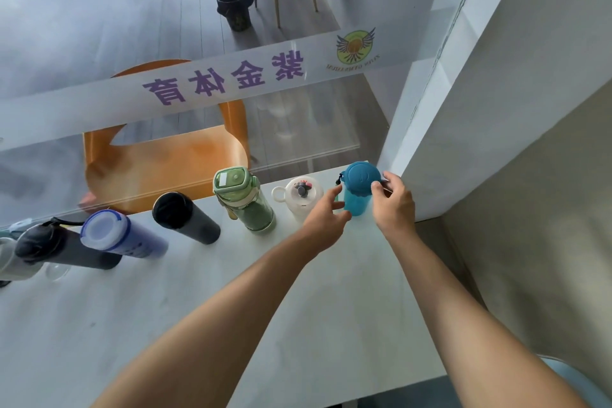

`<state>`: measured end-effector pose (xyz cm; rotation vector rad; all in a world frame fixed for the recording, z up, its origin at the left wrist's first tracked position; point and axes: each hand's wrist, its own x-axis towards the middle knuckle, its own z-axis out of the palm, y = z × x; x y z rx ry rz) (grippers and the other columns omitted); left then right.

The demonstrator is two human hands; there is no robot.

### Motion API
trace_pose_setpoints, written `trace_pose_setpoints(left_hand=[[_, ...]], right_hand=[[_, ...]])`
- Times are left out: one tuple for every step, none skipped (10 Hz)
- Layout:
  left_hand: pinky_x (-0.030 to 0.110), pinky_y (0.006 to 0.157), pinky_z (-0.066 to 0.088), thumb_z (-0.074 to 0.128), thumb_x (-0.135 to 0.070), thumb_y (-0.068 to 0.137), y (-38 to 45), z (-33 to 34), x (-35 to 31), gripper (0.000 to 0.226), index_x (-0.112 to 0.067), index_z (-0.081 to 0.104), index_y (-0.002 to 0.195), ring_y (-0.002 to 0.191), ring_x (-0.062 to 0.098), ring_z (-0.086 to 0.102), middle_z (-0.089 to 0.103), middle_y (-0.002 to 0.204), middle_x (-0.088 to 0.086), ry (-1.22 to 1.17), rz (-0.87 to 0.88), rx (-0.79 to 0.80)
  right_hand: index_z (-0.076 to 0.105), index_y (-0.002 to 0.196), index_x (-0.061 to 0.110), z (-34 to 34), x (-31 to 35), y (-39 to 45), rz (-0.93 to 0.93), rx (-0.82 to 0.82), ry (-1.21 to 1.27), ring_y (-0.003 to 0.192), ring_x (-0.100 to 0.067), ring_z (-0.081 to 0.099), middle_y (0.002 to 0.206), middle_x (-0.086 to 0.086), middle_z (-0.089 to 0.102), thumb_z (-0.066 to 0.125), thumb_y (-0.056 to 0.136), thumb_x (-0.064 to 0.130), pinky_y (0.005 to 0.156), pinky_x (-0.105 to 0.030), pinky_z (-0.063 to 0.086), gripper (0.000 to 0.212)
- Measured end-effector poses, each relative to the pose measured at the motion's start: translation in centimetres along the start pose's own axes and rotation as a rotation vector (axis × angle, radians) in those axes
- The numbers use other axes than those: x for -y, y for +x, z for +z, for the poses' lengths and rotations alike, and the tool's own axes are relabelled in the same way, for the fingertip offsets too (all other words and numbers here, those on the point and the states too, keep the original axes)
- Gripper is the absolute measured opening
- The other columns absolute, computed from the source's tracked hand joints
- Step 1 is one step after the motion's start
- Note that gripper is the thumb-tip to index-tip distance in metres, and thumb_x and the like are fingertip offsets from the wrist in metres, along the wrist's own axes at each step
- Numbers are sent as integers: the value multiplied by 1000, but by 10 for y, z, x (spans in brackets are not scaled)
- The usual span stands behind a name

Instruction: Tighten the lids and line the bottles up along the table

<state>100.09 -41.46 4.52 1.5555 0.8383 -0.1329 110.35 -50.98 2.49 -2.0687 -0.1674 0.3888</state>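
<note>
A teal blue bottle (pixel 357 205) with a round blue lid (pixel 362 177) stands at the far right end of the white table (pixel 231 291), close to the glass. My left hand (pixel 326 219) cups its body from the left, thumb low on the front. My right hand (pixel 394 205) pinches the lid's right rim. To the left, a row runs along the glass: a white bottle (pixel 303 195), a green bottle (pixel 246 202), a black bottle (pixel 185 217), a purple bottle (pixel 116 235), a dark grey bottle (pixel 56 248), and a pale one (pixel 10 262) cut off by the frame edge.
A glass wall with a frosted band (pixel 198 83) rises right behind the row. A white pillar (pixel 463 109) stands against the table's right end. Beyond the glass are an orange chair (pixel 165 162) and a black bin (pixel 233 8).
</note>
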Motion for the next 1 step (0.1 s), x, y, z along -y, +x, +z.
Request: trace_pose_setpoints(left_hand=[[33, 92, 53, 54, -14, 96, -13, -7, 0, 51, -26, 42, 144, 114, 18, 58, 56, 138, 3, 167, 74, -63]], right_hand=[[53, 137, 9, -1, 3, -9, -42, -56, -23, 124, -29, 59, 137, -13, 61, 51, 99, 19, 105, -39, 47, 39]])
